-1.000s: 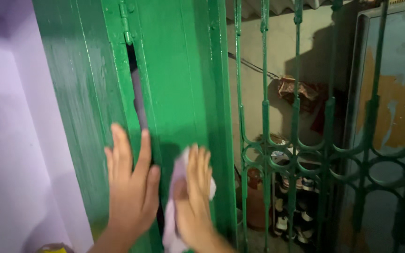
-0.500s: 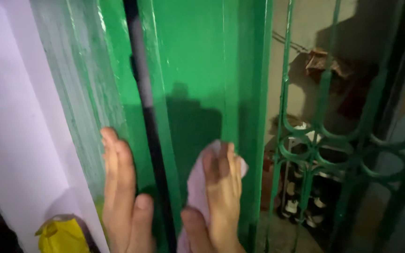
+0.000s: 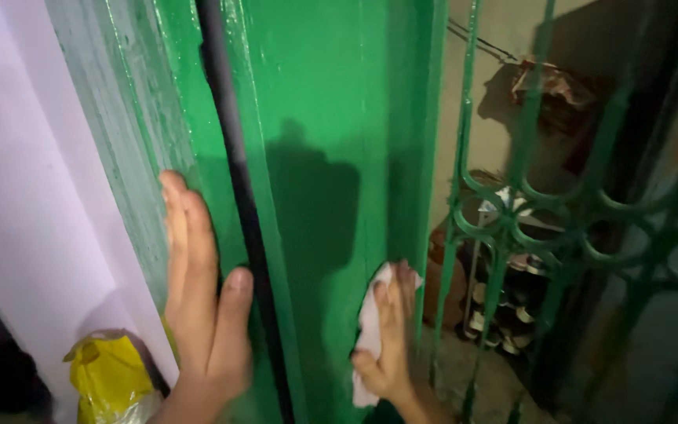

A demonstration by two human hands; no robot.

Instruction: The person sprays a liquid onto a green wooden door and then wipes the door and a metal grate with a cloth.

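Green painted door (image 3: 323, 118), centre of frame, glossy, upright, with a dark vertical gap (image 3: 233, 180) along its hinge side. Lilac wall (image 3: 33, 173), left of frame, bordering the green door frame (image 3: 127, 157). Green metal grille (image 3: 527, 228), right of frame, scrolled bars; shelves of footwear dimly visible behind, lower right. Left hand (image 3: 202, 306), lower left of centre, open and flat, fingers together against the frame, thumb touching the edge of the gap, holding nothing. Right hand (image 3: 390, 338), lower centre, fingers spread flat, pressing a pale cloth (image 3: 369, 330) to the door's outer edge just beside the grille. Yellow bag (image 3: 107, 377), lower left corner. Risk, as judged: the thumb by the gap could be pinched should the door swing; the cloth could snag on the grille.
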